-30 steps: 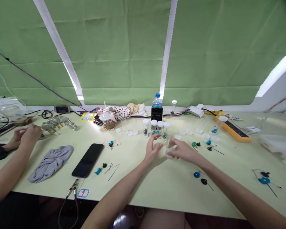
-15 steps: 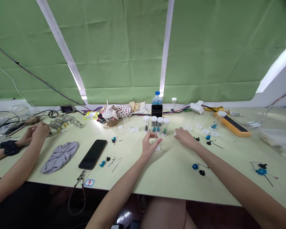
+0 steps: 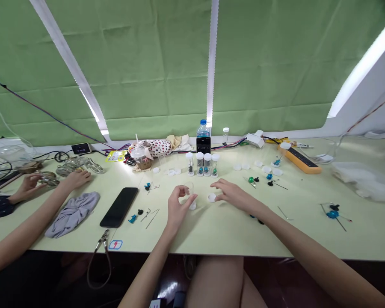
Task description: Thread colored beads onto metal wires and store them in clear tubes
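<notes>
My left hand is curled round a small clear vial that stands on the pale green table. To its right, my right hand rests on the table with its fingertips on a white cap. Behind both hands stand several capped vials in a row, with small coloured parts inside. Loose white caps and small blue, green and black pin-like parts lie to the right.
A black phone, grey cloth, wire pieces and a clip with a cord lie left. Another person's hands work at far left. A water bottle, timer and orange power strip stand behind.
My right hand drew back from the far caps with a white cap to beside the vial. My left hand kept the vial and shifted slightly nearer. The camera tilted.
</notes>
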Demonstrator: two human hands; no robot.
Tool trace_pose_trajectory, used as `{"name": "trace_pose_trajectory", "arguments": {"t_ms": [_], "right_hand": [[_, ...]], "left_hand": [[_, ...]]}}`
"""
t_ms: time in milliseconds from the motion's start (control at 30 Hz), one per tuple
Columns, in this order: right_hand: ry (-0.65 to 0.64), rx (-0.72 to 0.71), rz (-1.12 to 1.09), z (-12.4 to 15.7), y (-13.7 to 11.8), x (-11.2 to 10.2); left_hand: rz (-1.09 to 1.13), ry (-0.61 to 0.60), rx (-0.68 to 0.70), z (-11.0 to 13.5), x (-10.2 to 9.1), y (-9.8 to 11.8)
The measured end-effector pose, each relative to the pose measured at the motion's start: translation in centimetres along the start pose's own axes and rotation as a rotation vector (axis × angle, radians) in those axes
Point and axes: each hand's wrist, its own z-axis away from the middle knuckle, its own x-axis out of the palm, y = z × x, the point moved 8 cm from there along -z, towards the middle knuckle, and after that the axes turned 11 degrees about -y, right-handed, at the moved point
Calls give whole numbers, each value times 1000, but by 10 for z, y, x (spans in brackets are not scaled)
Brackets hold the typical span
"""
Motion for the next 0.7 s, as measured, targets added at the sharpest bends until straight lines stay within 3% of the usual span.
{"name": "trace_pose_trajectory", "arguments": {"t_ms": [133, 200, 267, 367, 433, 500, 600, 700], "right_hand": [[210, 168, -106, 78, 43, -44], [210, 285, -130, 117, 70, -46], [154, 367, -164, 144, 91, -33], [34, 372, -246, 159, 102, -2], [-13, 365, -305, 155, 102, 13], [-37, 344, -337, 146, 99, 22], [-50, 297, -340, 131, 94, 26], [-33, 254, -278, 119, 89, 24]], "left_hand": [[-159, 169, 92, 15, -11, 16], [-264, 317, 238, 30, -16, 33], [-351, 342, 429, 44, -5, 52], [-442, 62, 580, 47, 43, 70], [-508, -166, 588, 43, 79, 73], [-551, -298, 553, 36, 103, 72], [-559, -391, 509, 26, 119, 67], [-551, -407, 524, 25, 117, 65]]}}
